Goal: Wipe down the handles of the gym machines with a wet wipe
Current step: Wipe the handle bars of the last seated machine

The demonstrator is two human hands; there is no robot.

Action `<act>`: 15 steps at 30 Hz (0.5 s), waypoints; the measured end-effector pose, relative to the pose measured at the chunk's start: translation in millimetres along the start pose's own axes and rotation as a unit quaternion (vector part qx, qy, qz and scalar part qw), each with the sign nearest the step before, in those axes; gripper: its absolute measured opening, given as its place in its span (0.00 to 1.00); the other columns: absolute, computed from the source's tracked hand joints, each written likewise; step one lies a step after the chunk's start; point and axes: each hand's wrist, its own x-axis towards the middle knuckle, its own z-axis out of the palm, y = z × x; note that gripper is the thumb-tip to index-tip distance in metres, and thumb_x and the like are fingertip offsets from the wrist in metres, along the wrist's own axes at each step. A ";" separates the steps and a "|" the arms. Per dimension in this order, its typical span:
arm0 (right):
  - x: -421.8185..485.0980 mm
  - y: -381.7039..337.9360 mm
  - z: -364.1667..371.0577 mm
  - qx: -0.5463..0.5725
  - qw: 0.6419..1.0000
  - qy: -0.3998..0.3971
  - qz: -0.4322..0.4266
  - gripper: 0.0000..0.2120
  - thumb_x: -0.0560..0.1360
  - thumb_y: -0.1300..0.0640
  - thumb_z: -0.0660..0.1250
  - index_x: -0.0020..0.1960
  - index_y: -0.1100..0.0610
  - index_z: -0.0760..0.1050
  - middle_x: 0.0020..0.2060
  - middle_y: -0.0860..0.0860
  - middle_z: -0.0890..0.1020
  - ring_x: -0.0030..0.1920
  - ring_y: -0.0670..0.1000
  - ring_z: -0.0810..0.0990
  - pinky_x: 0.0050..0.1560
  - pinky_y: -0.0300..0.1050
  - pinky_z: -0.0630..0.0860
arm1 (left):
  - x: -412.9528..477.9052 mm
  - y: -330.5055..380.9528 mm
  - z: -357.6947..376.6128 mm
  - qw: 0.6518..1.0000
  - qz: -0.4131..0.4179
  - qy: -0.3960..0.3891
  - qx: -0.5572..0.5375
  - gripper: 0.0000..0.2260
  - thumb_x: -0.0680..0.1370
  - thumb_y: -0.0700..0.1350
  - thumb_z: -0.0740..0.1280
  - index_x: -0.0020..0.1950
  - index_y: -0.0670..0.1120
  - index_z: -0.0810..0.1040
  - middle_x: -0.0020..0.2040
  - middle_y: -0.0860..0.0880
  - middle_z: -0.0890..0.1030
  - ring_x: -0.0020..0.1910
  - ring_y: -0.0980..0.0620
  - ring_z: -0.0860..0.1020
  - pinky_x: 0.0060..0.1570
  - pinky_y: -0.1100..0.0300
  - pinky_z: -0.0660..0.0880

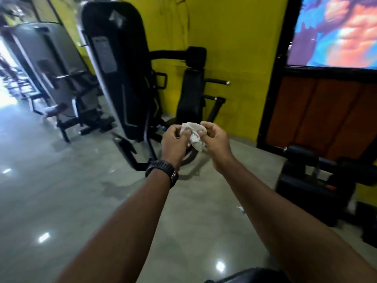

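Honestly nothing here is readable. The black weight machine (122,78) has a pale placard (104,55) on its shroud that looks like an instruction chart, but it's smeared by blur and I can't get a single word or number off it. Same for the small shiny sticker (115,18) near its top. The watch (163,170) on the left wrist faces away, so no digits show. The big colourful poster (334,31) on the wall shows no lettering I can make out.
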 end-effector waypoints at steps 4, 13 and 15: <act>9.3 8.6 101.0 0.056 0.993 -0.096 0.043 0.12 0.79 0.58 0.69 0.60 0.64 0.79 0.50 0.59 0.86 0.50 0.56 0.85 0.53 0.52 0.81 | 32.6 -21.3 -99.8 0.998 0.004 0.055 0.036 0.02 0.79 0.51 0.67 0.50 0.55 0.77 0.48 0.48 0.84 0.48 0.47 0.83 0.51 0.42 0.81; 44.9 27.6 232.3 0.035 0.983 -0.178 0.009 0.11 0.83 0.55 0.63 0.58 0.61 0.79 0.44 0.53 0.84 0.42 0.48 0.82 0.39 0.41 0.78 | 97.0 -47.3 -198.4 0.997 -0.014 0.070 -0.039 0.11 0.78 0.56 0.68 0.51 0.49 0.80 0.49 0.43 0.84 0.51 0.41 0.83 0.52 0.42 0.81; 64.1 34.5 245.6 0.027 0.984 -0.173 0.016 0.10 0.83 0.56 0.62 0.57 0.58 0.80 0.43 0.50 0.84 0.41 0.47 0.82 0.38 0.40 0.77 | 119.8 -58.4 -202.7 0.996 -0.012 0.083 -0.019 0.07 0.77 0.53 0.69 0.49 0.50 0.80 0.47 0.44 0.84 0.49 0.41 0.83 0.52 0.39 0.81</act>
